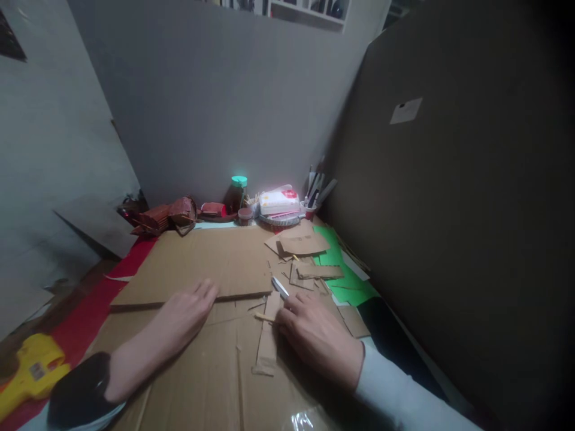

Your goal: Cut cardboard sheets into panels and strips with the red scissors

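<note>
My left hand [193, 308] lies palm down across the front edge of a large cardboard sheet [206, 257], its fingers stretched over it. On the right, my right hand [308, 326] is closed, with a thin wooden stick [265, 317] reaching out from the fingertips to the left. A pointed silver blade-like tool [279, 286] shows just beyond the knuckles; its other end is hidden, and I cannot tell whether the hand holds it too. Under the stick lies a narrow cardboard strip [268, 341].
Cardboard scraps [305, 242] and green paper [336, 263] lie at the right. A yellow glue gun [33, 368] is at the left front. Along the back stand a green-lidded jar [238, 191], a white packet [279, 202] and a cup of pens [309, 209]. Grey panels [224, 108] rise behind.
</note>
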Available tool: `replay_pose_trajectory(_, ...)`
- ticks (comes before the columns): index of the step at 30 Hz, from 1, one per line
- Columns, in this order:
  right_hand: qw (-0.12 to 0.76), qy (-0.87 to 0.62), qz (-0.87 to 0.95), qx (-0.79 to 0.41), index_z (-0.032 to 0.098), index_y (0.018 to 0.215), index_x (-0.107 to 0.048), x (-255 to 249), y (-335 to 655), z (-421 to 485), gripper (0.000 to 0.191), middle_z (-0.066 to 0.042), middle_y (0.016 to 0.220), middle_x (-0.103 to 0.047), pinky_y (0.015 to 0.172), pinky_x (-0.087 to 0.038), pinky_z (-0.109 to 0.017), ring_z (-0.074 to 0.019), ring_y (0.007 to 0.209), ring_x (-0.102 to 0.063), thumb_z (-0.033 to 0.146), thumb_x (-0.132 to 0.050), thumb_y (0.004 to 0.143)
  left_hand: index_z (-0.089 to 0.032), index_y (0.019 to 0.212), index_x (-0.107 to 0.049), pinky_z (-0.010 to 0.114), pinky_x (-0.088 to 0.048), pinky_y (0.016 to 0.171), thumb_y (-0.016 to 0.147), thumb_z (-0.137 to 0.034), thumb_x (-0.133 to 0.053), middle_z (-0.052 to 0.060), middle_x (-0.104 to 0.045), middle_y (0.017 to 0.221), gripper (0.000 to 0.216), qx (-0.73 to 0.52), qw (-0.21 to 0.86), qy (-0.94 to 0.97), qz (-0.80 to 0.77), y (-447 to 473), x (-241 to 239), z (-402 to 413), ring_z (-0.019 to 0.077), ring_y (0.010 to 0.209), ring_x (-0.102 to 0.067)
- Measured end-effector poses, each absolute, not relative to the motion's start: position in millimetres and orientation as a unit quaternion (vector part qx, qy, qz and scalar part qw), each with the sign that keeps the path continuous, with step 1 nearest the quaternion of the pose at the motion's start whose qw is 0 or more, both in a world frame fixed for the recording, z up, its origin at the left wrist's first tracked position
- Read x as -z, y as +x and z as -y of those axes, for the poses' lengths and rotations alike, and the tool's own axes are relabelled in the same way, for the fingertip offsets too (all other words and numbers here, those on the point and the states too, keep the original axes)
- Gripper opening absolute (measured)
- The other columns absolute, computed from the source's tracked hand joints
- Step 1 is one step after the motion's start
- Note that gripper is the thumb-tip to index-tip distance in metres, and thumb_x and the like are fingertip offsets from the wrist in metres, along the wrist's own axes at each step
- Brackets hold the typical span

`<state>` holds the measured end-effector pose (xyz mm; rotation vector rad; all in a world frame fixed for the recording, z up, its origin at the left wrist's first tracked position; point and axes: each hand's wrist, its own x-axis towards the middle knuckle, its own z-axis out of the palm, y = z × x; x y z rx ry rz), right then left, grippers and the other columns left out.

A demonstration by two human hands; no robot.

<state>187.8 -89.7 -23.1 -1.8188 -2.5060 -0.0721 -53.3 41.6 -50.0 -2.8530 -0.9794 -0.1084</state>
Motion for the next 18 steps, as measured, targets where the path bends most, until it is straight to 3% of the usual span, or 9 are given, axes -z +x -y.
replay_pose_trajectory(5, 0.027, -0.612, 0.791, 0.004, 0.016, 0.08, -0.059, 22.2, 189.5, 108.3, 0.015, -0.008, 0.09, -0.062, 0.066, -0.046, -0.029, -0.0189, 0.078, -0.056, 0.006, -0.051, 0.088, -0.006, 0.119, -0.054, 0.045, -0.049, 0.095, 0.085, 0.001, -0.034, 0.023, -0.06, 0.125, 0.04, -0.004, 0.092, -0.951, 0.296, -51.0, 48.9, -22.8, 0.0303, 0.118, -0.056)
replay_pose_trajectory(12, 0.03, -0.63, 0.776, 0.014, 0.016, 0.084, -0.059, 31.5, 193.4, 125.3, 0.017, -0.01, 0.091, -0.059, 0.063, -0.048, -0.031, -0.0219, 0.077, -0.056, 0.003, -0.049, 0.087, -0.002, 0.13, -0.049, 0.048, -0.05, 0.094, 0.079, 0.003, -0.037, 0.026, -0.056, 0.132, 0.053, -0.039, 0.104, -0.963, 0.245, -45.1, 47.3, 14.4, 0.0369, 0.12, -0.054)
replay_pose_trajectory(18, 0.035, -0.613, 0.788, 0.04, 0.015, 0.082, -0.06, 36.4, 191.2, 135.3, 0.022, -0.011, 0.087, -0.061, 0.074, -0.048, -0.04, -0.0244, 0.078, -0.055, -0.002, -0.046, 0.083, -0.003, 0.127, -0.053, 0.049, -0.054, 0.087, 0.078, 0.005, -0.036, 0.024, -0.059, 0.129, 0.052, -0.03, 0.098, -0.961, 0.255, -48.5, 45.7, 21.5, 0.0359, 0.114, -0.058)
